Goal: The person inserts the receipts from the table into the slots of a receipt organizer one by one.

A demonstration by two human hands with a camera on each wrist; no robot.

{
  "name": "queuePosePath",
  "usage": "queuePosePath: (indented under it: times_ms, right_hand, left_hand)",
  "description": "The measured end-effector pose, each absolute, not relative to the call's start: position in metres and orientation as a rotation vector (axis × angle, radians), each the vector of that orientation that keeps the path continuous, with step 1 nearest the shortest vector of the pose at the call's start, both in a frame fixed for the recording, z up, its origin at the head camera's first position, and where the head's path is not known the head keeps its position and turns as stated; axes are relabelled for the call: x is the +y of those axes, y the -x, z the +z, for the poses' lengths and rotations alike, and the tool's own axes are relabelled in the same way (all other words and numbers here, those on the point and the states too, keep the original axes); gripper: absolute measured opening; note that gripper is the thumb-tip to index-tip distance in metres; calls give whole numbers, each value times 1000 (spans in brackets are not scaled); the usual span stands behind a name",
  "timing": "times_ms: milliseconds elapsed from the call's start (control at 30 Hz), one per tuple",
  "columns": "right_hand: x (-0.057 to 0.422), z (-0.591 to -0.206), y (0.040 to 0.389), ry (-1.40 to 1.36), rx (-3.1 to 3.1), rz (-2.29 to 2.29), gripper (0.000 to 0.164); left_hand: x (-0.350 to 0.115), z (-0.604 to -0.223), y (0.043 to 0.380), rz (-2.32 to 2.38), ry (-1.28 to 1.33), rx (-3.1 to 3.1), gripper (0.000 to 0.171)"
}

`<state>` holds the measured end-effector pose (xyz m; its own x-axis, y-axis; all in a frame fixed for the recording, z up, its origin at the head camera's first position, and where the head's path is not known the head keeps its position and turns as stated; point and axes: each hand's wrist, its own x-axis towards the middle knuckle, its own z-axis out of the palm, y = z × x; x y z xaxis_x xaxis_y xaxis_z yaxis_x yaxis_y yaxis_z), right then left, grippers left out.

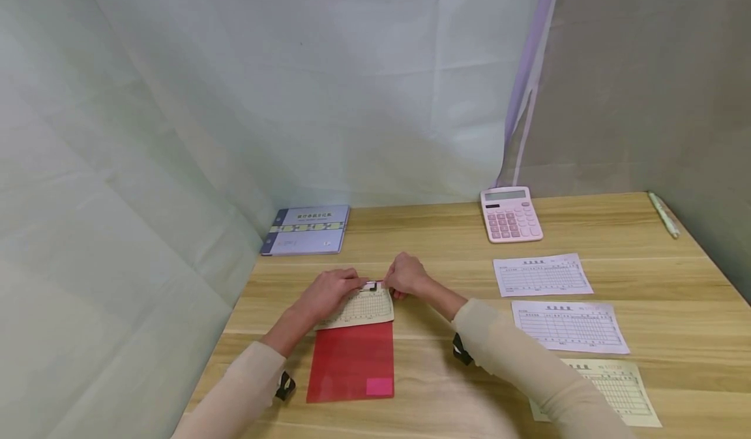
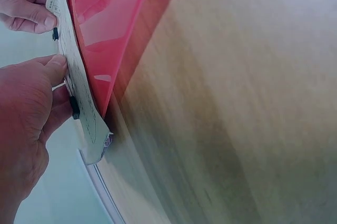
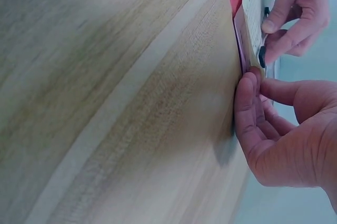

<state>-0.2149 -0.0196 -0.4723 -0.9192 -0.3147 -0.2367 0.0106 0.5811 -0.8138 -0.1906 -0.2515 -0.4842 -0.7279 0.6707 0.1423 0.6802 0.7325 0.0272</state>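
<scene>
A cream printed slip (image 1: 366, 310) lies over the upper part of a red translucent folder (image 1: 352, 357), which has a pink label at its lower right corner. Along the slip's top edge runs a thin fastener strip with black pieces (image 2: 75, 107) on it. My left hand (image 1: 330, 292) pinches this strip at the top edge between thumb and fingers. At the upper right corner, my right hand (image 1: 407, 274) holds the slip's edge, its thumb on one side and curled fingers (image 3: 247, 103) on the other. The hands work close together, partly hiding the slip's top.
To the right lie two white printed forms (image 1: 542, 274) (image 1: 569, 327) and a cream form (image 1: 624, 396), partly under my right sleeve. A pink calculator (image 1: 512, 215) stands at the back, with a pen (image 1: 663, 215) at the far right. A lilac booklet (image 1: 306, 230) lies back left.
</scene>
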Motion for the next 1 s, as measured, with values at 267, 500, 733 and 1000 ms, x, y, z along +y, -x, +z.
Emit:
queuePosePath:
  times_ms: [267, 500, 733, 1000]
  right_hand:
    - [-20, -473, 215, 241, 2460, -1269, 19]
    - [-17, -469, 214, 358, 2482, -1211, 18]
    - [-16, -470, 211, 330, 2414, -1312, 10]
    - [-18, -473, 211, 236, 2393, -1363, 12]
  left_hand:
    - [-253, -485, 190, -124, 1099, -2813, 31]
    - [-250, -484, 189, -126, 1093, -2823, 30]
    - [-250, -488, 190, -92, 1099, -2802, 29]
    - [-251, -486, 190, -109, 1085, -2803, 29]
